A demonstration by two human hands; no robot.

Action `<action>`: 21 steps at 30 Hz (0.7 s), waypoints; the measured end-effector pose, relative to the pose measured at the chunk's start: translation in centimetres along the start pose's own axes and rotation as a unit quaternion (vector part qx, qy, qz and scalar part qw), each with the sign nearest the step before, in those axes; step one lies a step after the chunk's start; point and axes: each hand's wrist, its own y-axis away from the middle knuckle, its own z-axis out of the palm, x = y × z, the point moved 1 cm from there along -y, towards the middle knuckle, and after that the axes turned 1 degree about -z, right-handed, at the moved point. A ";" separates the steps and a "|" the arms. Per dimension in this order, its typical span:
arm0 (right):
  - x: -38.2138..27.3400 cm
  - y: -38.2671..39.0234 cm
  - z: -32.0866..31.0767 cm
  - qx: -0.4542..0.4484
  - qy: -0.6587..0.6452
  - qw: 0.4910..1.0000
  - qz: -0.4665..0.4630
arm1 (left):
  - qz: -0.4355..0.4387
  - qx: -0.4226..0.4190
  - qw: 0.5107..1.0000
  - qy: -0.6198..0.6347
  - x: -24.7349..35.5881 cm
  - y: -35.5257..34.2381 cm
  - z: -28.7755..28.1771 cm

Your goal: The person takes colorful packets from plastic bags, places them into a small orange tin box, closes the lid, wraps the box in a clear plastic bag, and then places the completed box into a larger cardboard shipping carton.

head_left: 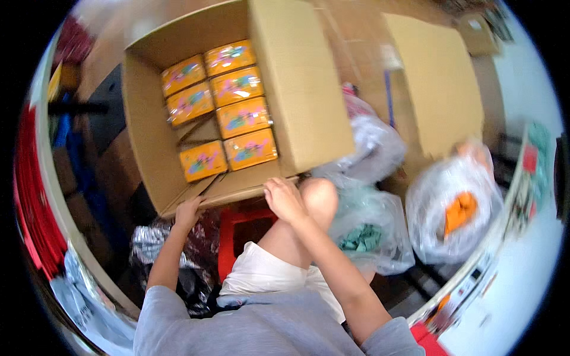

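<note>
A large open cardboard box (pixel 139 113) stands in front of me, tilted in view. Inside, in two columns, lie several shiny orange packs (pixel 244 114) with colourful prints. The left column has a gap in it, where the brown bottom of the box shows. My left hand (pixel 189 212) is closed on the near edge at its left corner, fingers partly hidden. Toward the right end of that same edge, my right hand (pixel 283 197) has its fingers curled over the cardboard. My right forearm passes above my bare knee.
A wide flap (pixel 300 83) folds out on the right. Beyond it lies another cardboard piece (pixel 442 83). Clear plastic bags, one with green contents (pixel 362 237) and one with an orange item (pixel 460 213), sit to my right. A red stool (pixel 227 243) and dark plastic (pixel 199 255) are near my legs.
</note>
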 end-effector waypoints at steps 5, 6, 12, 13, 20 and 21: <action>1.8 12.4 -8.0 0.284 -0.072 0.955 0.050 | 0.039 -0.156 0.985 -0.054 4.2 -3.4 -1.7; 2.6 15.7 -9.5 0.312 -0.053 0.945 0.079 | 0.021 -0.217 0.971 -0.099 8.2 -4.1 -3.3; -0.4 40.7 -13.3 0.538 0.092 0.786 0.289 | 0.186 -0.090 0.976 0.062 24.1 -12.8 -2.3; -3.1 45.0 -12.3 0.584 0.115 0.739 0.317 | 0.316 -0.015 0.948 0.043 28.5 -12.8 -1.5; -25.2 63.8 -5.1 0.609 0.398 0.352 0.588 | 0.546 -0.284 0.757 0.218 55.5 5.1 4.8; -27.7 66.3 -3.9 0.568 0.419 0.270 0.655 | 0.555 -0.355 0.714 0.238 57.4 10.7 5.6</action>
